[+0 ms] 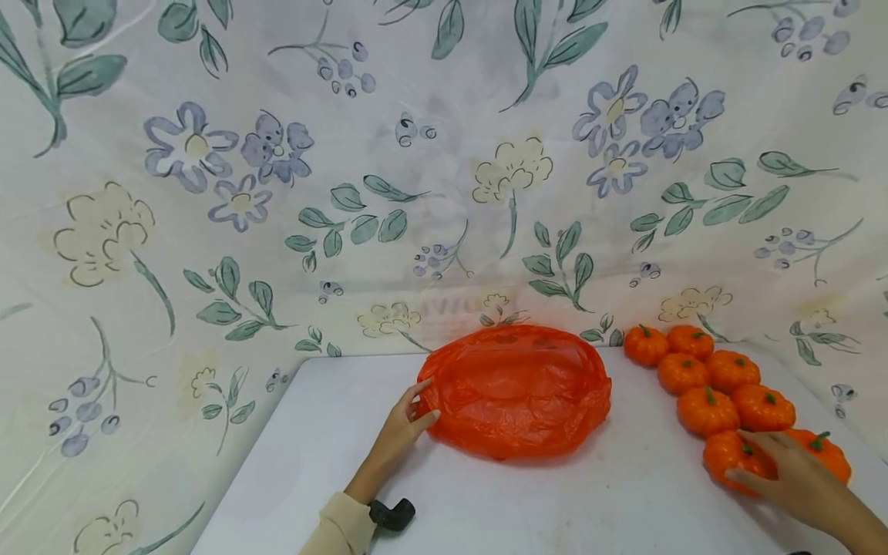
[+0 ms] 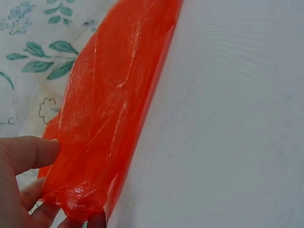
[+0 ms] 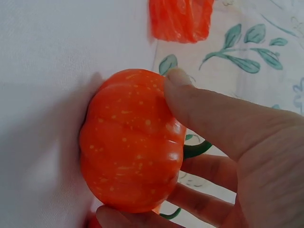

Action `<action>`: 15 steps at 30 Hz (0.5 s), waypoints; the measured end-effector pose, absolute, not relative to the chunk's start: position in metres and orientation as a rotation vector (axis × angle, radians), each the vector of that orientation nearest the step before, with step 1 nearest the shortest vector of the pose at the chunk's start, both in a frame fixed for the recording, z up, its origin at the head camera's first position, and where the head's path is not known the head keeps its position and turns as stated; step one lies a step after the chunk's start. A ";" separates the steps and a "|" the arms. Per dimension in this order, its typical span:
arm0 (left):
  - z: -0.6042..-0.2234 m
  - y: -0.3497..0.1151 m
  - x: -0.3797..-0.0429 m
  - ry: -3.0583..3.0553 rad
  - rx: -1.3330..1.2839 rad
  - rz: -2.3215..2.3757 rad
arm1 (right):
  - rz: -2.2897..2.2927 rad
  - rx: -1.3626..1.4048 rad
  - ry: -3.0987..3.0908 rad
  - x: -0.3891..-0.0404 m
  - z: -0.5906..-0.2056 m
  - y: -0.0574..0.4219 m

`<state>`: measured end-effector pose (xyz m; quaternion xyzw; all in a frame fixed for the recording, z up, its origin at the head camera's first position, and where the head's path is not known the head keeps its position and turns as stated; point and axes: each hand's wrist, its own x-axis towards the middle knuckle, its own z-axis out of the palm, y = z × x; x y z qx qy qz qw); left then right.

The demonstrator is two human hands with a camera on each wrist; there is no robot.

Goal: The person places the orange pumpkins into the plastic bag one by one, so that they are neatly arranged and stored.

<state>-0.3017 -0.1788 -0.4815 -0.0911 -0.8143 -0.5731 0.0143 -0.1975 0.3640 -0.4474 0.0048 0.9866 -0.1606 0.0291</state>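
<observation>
At the right of the desk (image 1: 645, 501), one pumpkin (image 1: 727, 459) is gripped by the right hand (image 1: 798, 474), fingers curled round it; bag (image 1: 513, 428) lies well leftward, long axis crosswise, left end held by left hand (image 1: 402, 424).

A screened-off corner; whether home, studio or shop, I cannot tell. A white desk (image 1: 645, 470) stands against a creased sheet (image 1: 444, 216) printed with flowers, leaves and berries, which fills the background behind it and to both sides.
</observation>
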 end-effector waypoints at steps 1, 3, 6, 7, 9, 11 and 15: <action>-0.482 -0.179 -0.302 -2.532 -0.269 -1.798 | -0.495 0.018 3.043 -0.197 -0.447 0.364; -0.481 -0.179 -0.301 -2.524 -0.264 -1.812 | -0.501 0.013 3.051 -0.197 -0.447 0.364; -0.481 -0.179 -0.301 -2.515 -0.239 -1.834 | -0.518 0.003 3.068 -0.198 -0.447 0.364; -0.481 -0.179 -0.300 -2.512 -0.236 -1.839 | -0.524 0.000 3.074 -0.198 -0.447 0.364; -0.481 -0.179 -0.300 -2.510 -0.217 -1.850 | -0.530 -0.007 3.080 -0.198 -0.448 0.364; -0.481 -0.179 -0.300 -2.507 -0.218 -1.856 | -0.533 0.007 3.070 -0.197 -0.448 0.363; -0.480 -0.177 -0.301 -2.506 -0.215 -1.872 | -0.537 0.037 3.041 -0.196 -0.446 0.363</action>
